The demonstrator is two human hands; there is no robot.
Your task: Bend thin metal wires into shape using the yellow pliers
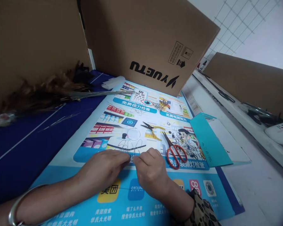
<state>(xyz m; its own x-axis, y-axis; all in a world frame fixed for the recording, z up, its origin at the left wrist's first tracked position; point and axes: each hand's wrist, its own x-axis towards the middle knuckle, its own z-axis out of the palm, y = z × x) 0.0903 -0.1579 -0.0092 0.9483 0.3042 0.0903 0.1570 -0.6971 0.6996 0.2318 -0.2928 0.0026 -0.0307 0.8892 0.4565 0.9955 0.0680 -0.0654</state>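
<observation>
Both of my hands meet over the lower middle of a printed poster. My left hand (pixel 106 166) pinches the left side of a thin silvery wire piece (pixel 127 146) bent into several loops. Its right side lies between the fingertips of my right hand (pixel 151 169), which is curled closed. The loops point away from me, and my fingers hide the near ends. Just beyond my right hand lie red-handled scissors (pixel 176 157), blades toward the back left. Behind them rest yellow-handled pliers (pixel 153 129) with their jaws apart.
A tangle of bent wires (pixel 191 142) lies right of the scissors, beside a teal folder (pixel 209 141). Straight wires (pixel 101 93) and brown feathers (pixel 54 83) lie at the left back. A large cardboard box (pixel 146 37) stands behind the poster (pixel 85 188).
</observation>
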